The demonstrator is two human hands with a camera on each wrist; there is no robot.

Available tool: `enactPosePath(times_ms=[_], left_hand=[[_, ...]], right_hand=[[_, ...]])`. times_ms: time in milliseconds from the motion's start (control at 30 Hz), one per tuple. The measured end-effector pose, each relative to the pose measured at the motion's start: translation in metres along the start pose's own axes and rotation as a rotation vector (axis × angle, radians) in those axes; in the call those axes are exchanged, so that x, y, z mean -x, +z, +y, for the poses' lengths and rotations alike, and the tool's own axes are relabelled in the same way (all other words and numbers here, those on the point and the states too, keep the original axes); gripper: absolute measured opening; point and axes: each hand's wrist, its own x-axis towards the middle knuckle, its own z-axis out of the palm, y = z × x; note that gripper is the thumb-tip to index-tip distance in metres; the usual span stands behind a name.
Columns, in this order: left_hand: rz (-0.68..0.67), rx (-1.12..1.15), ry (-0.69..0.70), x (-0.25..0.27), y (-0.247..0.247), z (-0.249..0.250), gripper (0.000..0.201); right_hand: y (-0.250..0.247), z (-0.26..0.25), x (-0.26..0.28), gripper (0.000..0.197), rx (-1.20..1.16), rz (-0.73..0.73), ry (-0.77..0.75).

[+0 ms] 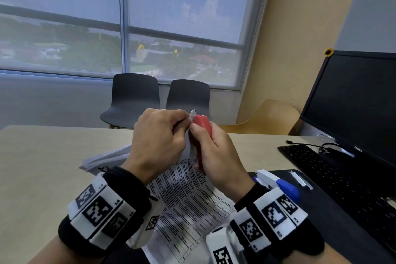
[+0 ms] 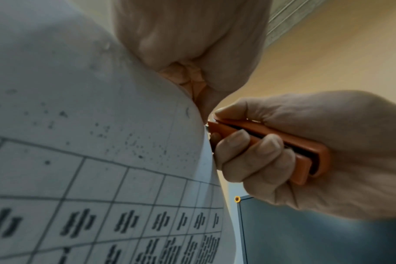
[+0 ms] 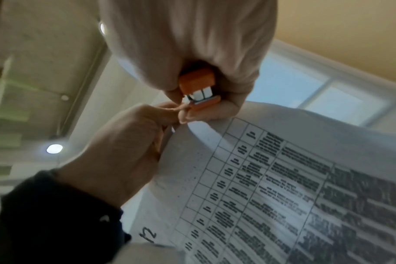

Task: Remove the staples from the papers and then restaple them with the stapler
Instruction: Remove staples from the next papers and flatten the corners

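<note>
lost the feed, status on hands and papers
Left hand pinches papers corner. Right hand grips red stapler at that corner. Nothing blocking.

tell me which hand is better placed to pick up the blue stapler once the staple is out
Right, probably. The blue stapler lies on the dark mat just beside the right hand, which grips only the red staple remover. The left hand pinches the papers at their corner, farther away.

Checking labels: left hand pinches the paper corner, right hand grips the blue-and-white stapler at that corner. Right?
One thing is off: the right hand grips the red stapler, as the head view shows. The blue-and-white stapler lies untouched on the desk. The left hand does pinch the corner of the papers.
</note>
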Motion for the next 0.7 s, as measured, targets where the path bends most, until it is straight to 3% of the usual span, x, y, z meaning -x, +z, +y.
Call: enactPosePath(times_ms=[133, 400, 533, 700], left_hand=[[-0.002, 0.002, -0.004, 0.000, 0.001, -0.004, 0.035], [-0.001, -0.054, -0.005, 0.002, 0.004, 0.001, 0.030], [-0.022, -0.096, 0.018, 0.004, 0.008, 0.001, 0.031], [-0.032, -0.129, 0.061, 0.007, 0.011, 0.003, 0.025]], right_hand=[[-0.007, -0.011, -0.001, 0.028, -0.211, -0.106, 0.153], [-0.029, -0.023, -0.012, 0.026, -0.117, -0.201, 0.254], [-0.034, -0.029, -0.012, 0.025, 0.027, -0.204, 0.239], [-0.023, -0.023, -0.004, 0.029, 0.000, -0.111, 0.246]])
